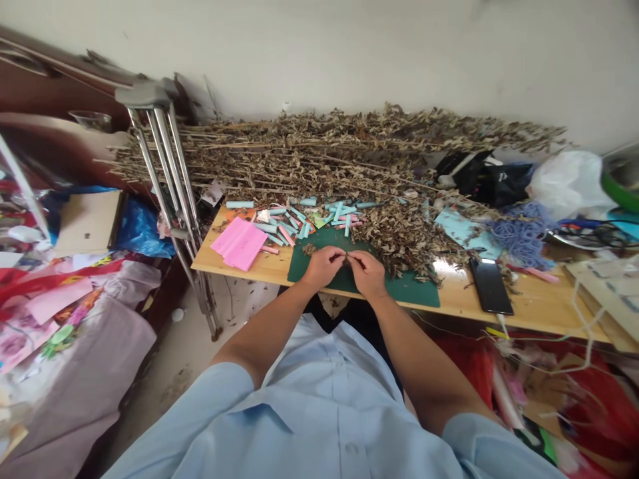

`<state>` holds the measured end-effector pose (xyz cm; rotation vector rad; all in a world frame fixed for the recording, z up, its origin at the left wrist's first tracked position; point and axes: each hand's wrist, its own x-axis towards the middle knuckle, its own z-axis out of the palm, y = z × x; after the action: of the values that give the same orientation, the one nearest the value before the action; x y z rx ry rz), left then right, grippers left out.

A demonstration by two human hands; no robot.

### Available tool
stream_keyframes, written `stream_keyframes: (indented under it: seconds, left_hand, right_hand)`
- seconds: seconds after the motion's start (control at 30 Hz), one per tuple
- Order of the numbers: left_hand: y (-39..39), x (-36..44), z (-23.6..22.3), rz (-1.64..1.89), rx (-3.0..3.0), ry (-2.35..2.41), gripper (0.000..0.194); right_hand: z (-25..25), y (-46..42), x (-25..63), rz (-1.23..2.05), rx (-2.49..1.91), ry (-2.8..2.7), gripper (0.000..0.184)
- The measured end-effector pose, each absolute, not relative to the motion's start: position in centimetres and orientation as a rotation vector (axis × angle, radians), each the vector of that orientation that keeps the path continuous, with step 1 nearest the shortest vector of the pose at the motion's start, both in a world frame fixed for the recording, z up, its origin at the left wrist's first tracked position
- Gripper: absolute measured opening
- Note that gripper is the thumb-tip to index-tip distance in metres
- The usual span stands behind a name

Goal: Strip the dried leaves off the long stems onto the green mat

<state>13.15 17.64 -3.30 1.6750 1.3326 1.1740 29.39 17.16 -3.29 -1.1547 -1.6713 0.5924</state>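
Note:
My left hand (324, 267) and my right hand (367, 273) meet fingertip to fingertip over the front edge of a green cutting mat (414, 295). Both are closed in a pinch on a small dark bit of dried leaves (347, 261), mostly covered by the fingers. Just beyond my right hand, a loose heap of dried leaves (402, 239) spreads over the mat and table. Left of and behind the hands lie several small blue and pink paper rolls (338, 211). A fanned stack of pink paper sheets (239, 244) rests at the table's left end.
Long bundles of dried leafy stalks (299, 156) lie along the wall. Metal crutches (172, 166) lean at the table's left end. To the right are a black phone (490, 286) with a cable, blue-purple yarn (522, 236) and a white plastic bag (572, 179).

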Motion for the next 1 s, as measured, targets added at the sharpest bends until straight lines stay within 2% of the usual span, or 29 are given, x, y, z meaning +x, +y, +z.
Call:
stream_keyframes:
  seconds: [0.23, 0.47, 0.7, 0.9, 1.0]
  left_hand:
    - [17.7, 13.2, -3.4, 1.181, 1.572, 1.269, 0.017]
    - [17.5, 13.1, -2.5, 1.213, 1.782, 1.307, 0.015]
    - [17.5, 13.2, -2.8, 1.216, 1.749, 1.343, 0.013]
    - [17.6, 13.0, -3.0, 1.187, 1.473, 1.268, 0.012]
    - [17.9, 12.9, -2.9, 1.212, 1.307, 1.219, 0.009]
  right_hand:
    - [-3.2, 17.2, 29.3, 0.564, -1.112, -1.724, 0.018]
    - [-3.8, 17.2, 29.3, 0.522, -1.121, -1.715, 0.019]
    - [-3.4, 16.9, 29.1, 0.499, -1.169, -1.733, 0.014]
    - [-3.3, 16.9, 29.3, 0.632, -1.183, -1.649, 0.014]
    - [-3.5, 17.1, 29.5, 0.807, -1.201, -1.508, 0.015]
